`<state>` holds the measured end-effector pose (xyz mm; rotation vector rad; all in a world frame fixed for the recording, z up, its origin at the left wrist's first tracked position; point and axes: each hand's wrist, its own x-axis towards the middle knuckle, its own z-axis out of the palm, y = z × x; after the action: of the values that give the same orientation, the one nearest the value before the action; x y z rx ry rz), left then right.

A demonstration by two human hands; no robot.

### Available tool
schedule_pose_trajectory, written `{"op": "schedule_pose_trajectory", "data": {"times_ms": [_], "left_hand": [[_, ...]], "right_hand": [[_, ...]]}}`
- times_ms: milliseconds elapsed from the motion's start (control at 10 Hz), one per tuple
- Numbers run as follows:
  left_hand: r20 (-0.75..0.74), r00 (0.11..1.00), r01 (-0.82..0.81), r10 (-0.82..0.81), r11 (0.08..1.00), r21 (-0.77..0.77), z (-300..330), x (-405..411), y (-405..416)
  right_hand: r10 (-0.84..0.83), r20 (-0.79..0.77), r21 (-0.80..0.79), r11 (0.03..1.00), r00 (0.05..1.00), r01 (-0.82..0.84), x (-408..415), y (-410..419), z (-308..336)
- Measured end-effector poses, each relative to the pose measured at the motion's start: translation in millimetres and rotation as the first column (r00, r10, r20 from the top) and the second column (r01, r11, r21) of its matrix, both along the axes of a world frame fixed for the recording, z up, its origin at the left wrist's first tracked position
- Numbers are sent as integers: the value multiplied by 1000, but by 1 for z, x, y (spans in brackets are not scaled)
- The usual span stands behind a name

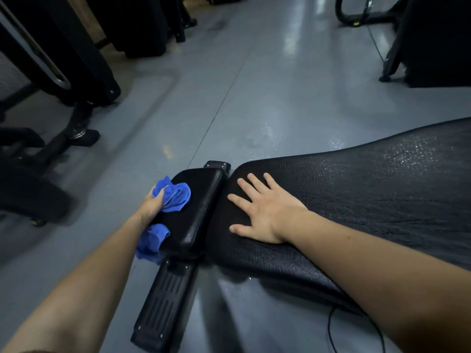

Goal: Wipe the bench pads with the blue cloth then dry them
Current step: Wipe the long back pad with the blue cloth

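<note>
**gymrat_42:** So where's the person at with this? Looks like the left hand [152, 205] has its fingers curled tight around the blue cloth [173, 196], bunched up into a wad and pressed on the near-left edge of the small pad [197, 212]. A loose tail of cloth hangs off the pad's side, below the wrist.

**benchwiper:** Yep. The right hand [262, 210] isn't gripping anything, it's flat and fingers spread on the long pad [356, 205], just bracing near the gap between the two pads.

**gymrat_42:** How does that cloth handle, you reckon?

**benchwiper:** Soft, light, floppy, probably microfibre. A balled-up fistful like that is fine, though flattening it under the palm would likely cover more pad per swipe. The dangling bit could drag on the floor [229, 98] or snag the black foot plate [163, 304] underneath.

**gymrat_42:** And the pads?

**benchwiper:** Textured vinyl, firm with a bit of give. There are droplets glinting on the far part of the long pad, so it's likely slick. Some wet spots on the floor too. I'd guess wiping is barely halfway and drying hasn't started.
</note>
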<state>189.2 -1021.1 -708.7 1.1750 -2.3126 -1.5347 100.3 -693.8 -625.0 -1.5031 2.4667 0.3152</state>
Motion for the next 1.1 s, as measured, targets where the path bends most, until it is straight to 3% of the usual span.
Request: {"op": "schedule_pose_trajectory", "data": {"times_ms": [200,400,500,600,700,800,1000,1100], "left_hand": [[-70,996,-66,63,997,-46,-8,48,17],[-87,996,-22,15,996,-90,-11,71,29],[-73,992,-103,101,994,-32,-17,80,35],[-104,985,-145,136,986,-77,-11,85,54],[-130,992,-26,-5,973,-230,-5,93,75],[-10,961,237,-276,844,-482,-6,101,92],[81,906,384,-416,726,-571,11,81,111],[121,899,415,-420,733,-539,21,54,118]], "right_hand": [[-3,-9,1,1000,1000,3,1,-2,2],[-5,-8,0,1000,1000,5,1,0,2],[-7,-6,0,1000,1000,7,0,-1,1],[-6,-8,-2,1000,1000,6,0,-1,0],[-3,-11,-1,1000,1000,3,-1,-2,0],[-4,-17,-8,1000,1000,4,-1,-2,-1],[-14,-3,-13,1000,1000,14,0,-3,-1],[-14,1,-14,1000,1000,14,0,-3,-1]]}}
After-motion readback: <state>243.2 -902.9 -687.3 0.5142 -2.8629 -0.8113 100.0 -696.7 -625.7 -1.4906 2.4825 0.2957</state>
